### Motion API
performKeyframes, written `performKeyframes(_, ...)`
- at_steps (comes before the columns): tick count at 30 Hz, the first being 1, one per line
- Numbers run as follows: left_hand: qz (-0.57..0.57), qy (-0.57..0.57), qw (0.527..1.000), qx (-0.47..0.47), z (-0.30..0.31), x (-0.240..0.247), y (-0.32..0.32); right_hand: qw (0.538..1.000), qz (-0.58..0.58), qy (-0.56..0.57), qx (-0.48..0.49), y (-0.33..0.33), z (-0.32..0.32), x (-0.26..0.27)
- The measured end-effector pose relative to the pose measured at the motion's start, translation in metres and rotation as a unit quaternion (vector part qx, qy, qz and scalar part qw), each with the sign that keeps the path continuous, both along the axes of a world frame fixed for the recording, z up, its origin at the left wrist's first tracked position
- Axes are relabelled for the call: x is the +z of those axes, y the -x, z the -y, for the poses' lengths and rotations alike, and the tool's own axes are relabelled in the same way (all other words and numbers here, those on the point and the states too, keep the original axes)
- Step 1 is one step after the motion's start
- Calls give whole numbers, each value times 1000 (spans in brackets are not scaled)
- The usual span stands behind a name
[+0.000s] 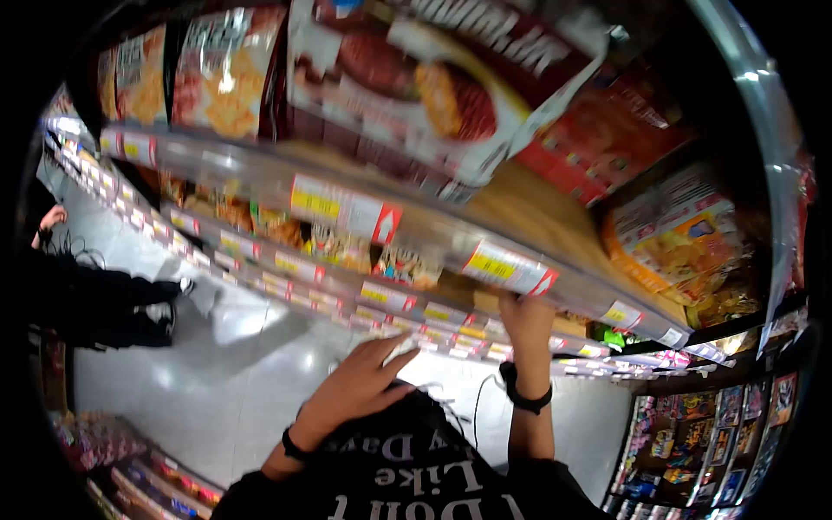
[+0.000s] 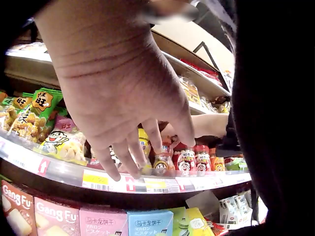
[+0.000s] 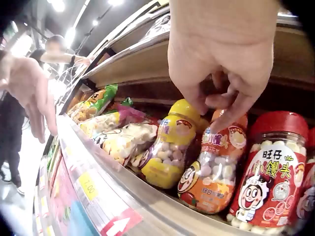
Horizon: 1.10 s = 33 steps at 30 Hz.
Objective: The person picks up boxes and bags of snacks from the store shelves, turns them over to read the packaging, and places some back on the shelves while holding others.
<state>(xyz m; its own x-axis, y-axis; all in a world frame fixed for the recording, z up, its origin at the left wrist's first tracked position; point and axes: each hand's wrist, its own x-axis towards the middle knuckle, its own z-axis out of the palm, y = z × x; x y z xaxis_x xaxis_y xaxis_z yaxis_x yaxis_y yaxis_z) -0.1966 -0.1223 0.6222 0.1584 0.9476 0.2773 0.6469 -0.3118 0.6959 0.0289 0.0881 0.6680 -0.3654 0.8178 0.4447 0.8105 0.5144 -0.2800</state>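
Note:
In the right wrist view, my right hand [image 3: 224, 59] is over a bottle with an orange label [image 3: 211, 172], its curled fingers and thumb pinching the orange cap. A yellow-capped bottle [image 3: 170, 147] stands on one side of it and a red-lidded jar [image 3: 268, 182] on the other. The head view has the right hand [image 1: 527, 325] reaching under the upper shelf's edge. My left hand [image 1: 360, 377] hangs in front of the lower shelves, fingers loosely extended, holding nothing. Its palm [image 2: 118, 88] fills the upper part of the left wrist view.
Snack bags [image 3: 123, 137] lie beside the bottles, behind a shelf edge with price tags [image 3: 88, 184]. Boxes [image 2: 103, 221] line the shelf below. Large snack packs [image 1: 416, 87] stand on the upper shelf. Another person [image 1: 104, 299] stands in the aisle at the left.

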Motion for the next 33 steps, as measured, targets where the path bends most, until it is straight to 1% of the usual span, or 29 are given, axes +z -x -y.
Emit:
performKeyframes(1, 1, -7, 1000, -2, 0, -2, 2, 999, -23, 28, 5, 7, 6, 6)
performKeyframes(3, 1, -4, 1000, 2, 1, -2, 5, 992, -84, 84, 44, 21, 13, 11)
performKeyframes(5, -4, 16, 1000, -10, 2, -3, 8, 991, -69, 80, 83, 32, 11, 6)
performKeyframes(7, -26, 7, 999, -17, 3, -8, 12, 991, -73, -3, 110, 40, 13, 2)
performKeyframes(8, -25, 6, 999, -21, 3, -9, 14, 989, -88, 8, 118, 41, 12, 0)
performKeyframes(10, -24, -1, 999, -25, 2, -6, 19, 988, -105, 18, 113, 41, 14, -1)
performKeyframes(15, -58, -10, 998, 10, 3, -6, 31, 986, -133, 11, 101, 47, 18, -1)
performKeyframes(17, -48, 16, 999, -2, 4, -9, 37, 986, -142, 0, 85, 47, 20, -3)
performKeyframes(19, -53, 35, 998, -16, 3, -30, 42, 983, -162, 79, 46, 47, 31, 8)
performKeyframes(21, -68, 12, 997, -18, 5, -41, 44, 979, -189, 57, 51, 43, 35, -2)
performKeyframes(22, -71, 8, 997, -18, 6, -44, 46, 980, -190, 24, 59, 41, 38, -4)
performKeyframes(23, -75, 26, 997, -14, 9, -46, 47, 979, -191, -8, 65, 40, 40, -6)
performKeyframes(24, -78, 45, 996, -10, 12, -49, 47, 975, -210, 22, 65, 40, 45, -3)
performKeyframes(25, -80, 43, 996, -11, 13, -55, 48, 975, -212, 20, 64, 39, 49, 1)
performKeyframes(26, -64, 60, 996, -29, 12, -63, 50, 975, -208, -11, 77, 38, 53, 7)
performKeyframes(27, -50, 76, 995, -46, 11, -76, 54, 974, -204, -43, 90, 38, 57, 12)
performKeyframes(28, -66, 60, 992, -85, 5, -111, 62, 973, -208, -48, 89, 38, 62, 12)
performKeyframes(30, -66, 57, 993, -75, -1, -100, 67, 962, -254, -45, 95, 34, 75, 8)
performKeyframes(31, -60, 59, 994, -65, -4, -89, 67, 956, -262, -69, 110, 35, 80, 11)
performKeyframes(33, -47, 67, 996, -46, -5, -64, 62, 951, -273, -80, 120, 34, 96, 16)
